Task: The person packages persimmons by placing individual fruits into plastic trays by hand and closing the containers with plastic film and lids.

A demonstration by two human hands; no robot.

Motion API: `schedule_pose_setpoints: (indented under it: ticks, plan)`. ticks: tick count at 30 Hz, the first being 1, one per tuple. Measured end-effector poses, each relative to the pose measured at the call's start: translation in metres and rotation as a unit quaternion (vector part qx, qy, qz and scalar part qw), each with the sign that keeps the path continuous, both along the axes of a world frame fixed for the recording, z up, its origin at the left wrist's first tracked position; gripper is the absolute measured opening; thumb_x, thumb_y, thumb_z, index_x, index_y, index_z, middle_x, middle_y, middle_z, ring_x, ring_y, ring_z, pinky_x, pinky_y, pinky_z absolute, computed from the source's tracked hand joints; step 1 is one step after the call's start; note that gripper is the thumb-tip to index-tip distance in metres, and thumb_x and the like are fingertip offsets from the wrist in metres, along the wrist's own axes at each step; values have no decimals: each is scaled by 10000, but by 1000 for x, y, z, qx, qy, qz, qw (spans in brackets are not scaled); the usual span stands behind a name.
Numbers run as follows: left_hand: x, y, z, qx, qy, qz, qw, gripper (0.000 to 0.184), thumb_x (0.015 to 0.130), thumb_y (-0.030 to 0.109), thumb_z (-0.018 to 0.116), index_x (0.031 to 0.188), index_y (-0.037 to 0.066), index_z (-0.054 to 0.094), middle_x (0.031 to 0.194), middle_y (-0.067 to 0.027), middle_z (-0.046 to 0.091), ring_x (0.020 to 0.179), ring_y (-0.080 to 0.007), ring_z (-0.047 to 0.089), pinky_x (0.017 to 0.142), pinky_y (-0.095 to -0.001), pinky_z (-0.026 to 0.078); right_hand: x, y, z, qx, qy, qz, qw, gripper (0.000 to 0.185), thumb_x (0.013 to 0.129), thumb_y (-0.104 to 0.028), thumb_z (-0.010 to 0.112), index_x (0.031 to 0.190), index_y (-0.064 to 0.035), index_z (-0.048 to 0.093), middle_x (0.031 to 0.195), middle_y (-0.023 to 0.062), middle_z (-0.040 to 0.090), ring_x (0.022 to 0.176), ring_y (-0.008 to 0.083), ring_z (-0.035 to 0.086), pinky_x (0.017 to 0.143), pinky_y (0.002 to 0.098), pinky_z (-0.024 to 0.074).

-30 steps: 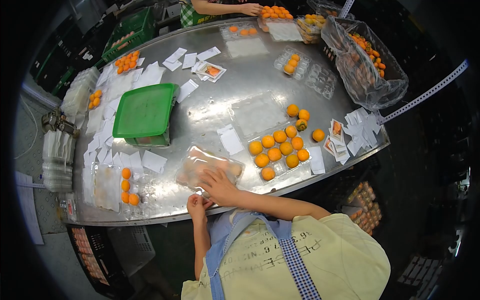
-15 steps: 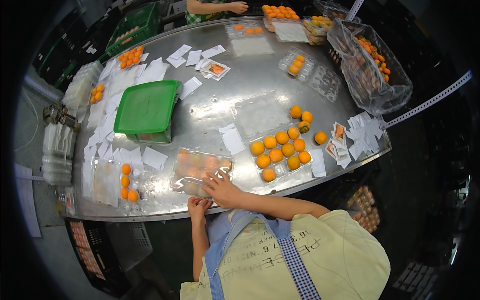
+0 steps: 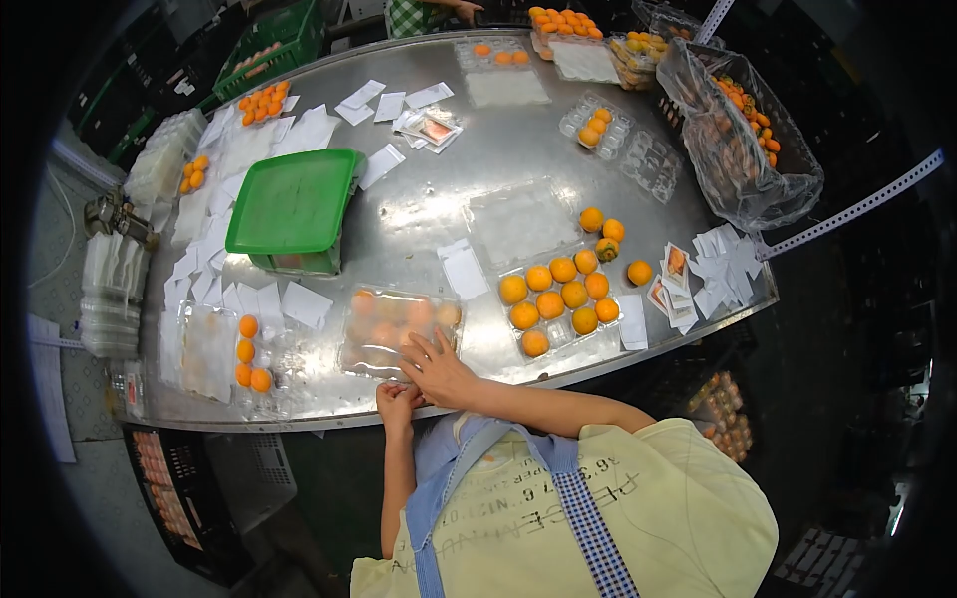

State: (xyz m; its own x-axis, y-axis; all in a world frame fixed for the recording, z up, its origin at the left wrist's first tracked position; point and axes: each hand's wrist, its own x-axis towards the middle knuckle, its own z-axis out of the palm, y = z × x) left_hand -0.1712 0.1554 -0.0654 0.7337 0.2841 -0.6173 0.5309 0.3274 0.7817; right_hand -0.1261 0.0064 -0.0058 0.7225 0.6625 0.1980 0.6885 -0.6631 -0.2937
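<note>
A shut clear plastic fruit box (image 3: pixel 389 337), with orange fruit showing through its film-like lid, lies near the front edge of the table. My right hand (image 3: pixel 439 371) rests on its near right corner with the fingers spread flat. Just below that corner, my left hand (image 3: pixel 399 401) is closed at the table edge, thumb against fingers; whatever it pinches is too small to make out. To the right, an open clear tray (image 3: pixel 551 334) holds several persimmons (image 3: pixel 573 294), with its lid (image 3: pixel 523 221) folded back behind. A few loose persimmons (image 3: pixel 613 230) sit beside it.
A green lidded box (image 3: pixel 294 204) stands at the left centre among white paper slips (image 3: pixel 304 304). Another tray with fruit (image 3: pixel 249 352) lies at front left. A plastic-lined crate (image 3: pixel 743 135) of fruit stands back right. A co-worker's hand (image 3: pixel 467 12) shows at the far edge.
My right hand has shifted slightly at the box's near corner; my left hand stays closed at the edge. The co-worker at the far side has moved, with less of the arm showing.
</note>
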Motion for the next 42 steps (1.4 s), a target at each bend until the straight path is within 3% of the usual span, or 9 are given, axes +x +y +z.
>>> schedule_pose_setpoints:
  ticks: [6,13,14,15,21,26,31,40,42]
  plan:
    - [3,-2,-7,14,-4,11,1000,340,726,-108,598,910,60,367,871,-64,465,709,-177,558,519,-292,558,-6,7,-3,-11,-29,28,999,633,712,-189,679,1288,-72,445,1281,171,436,1280,405,314,966,675,258]
    - [6,-3,-6,32,6,-2,999,342,733,-61,640,892,73,369,849,-76,501,656,-177,591,459,-282,519,0,5,12,88,83,16,993,766,621,-17,661,1331,-96,384,1317,197,366,1271,427,313,990,648,233]
    - [5,-3,-6,25,16,7,1000,366,705,-54,670,889,74,380,822,-71,502,640,-179,594,440,-277,501,0,5,15,76,86,7,993,746,638,-114,704,1318,-104,397,1302,190,393,1275,394,321,989,640,245]
    - [6,-6,2,44,13,-1,999,380,691,-67,666,904,67,381,809,-68,499,627,-187,594,430,-274,491,1,4,13,98,78,5,992,739,626,-88,697,1306,-82,406,1279,198,400,1258,406,333,974,640,257]
    - [5,-7,1,48,4,21,999,324,713,-84,651,865,58,402,793,-81,543,652,-185,622,448,-251,492,12,1,36,223,139,-20,965,590,644,114,529,1215,-11,446,1166,198,445,1077,394,477,882,403,447]
    - [6,-6,3,55,6,17,998,339,708,-89,657,872,63,402,799,-77,540,661,-173,625,449,-237,491,14,-1,35,232,157,-35,959,578,658,123,501,1218,-10,452,1163,197,459,1040,389,508,853,412,462]
    - [6,-6,0,59,3,30,998,384,651,-72,685,887,67,415,770,-43,505,543,-112,485,415,-234,399,18,-3,40,230,128,-33,964,585,649,127,488,1221,8,454,1174,206,471,1022,399,526,822,422,477]
    - [3,-3,-37,129,-22,30,991,385,639,-71,688,907,53,441,796,-43,512,637,-136,556,490,-228,451,25,-6,38,251,78,-22,965,546,677,120,478,1216,28,474,1160,223,515,951,407,565,784,399,499]
    - [5,-4,3,39,20,53,998,333,697,-39,677,926,39,449,828,-66,533,692,-178,608,518,-247,494,24,-8,43,261,146,-56,953,525,685,112,488,1204,37,483,1147,228,527,954,403,567,786,395,500]
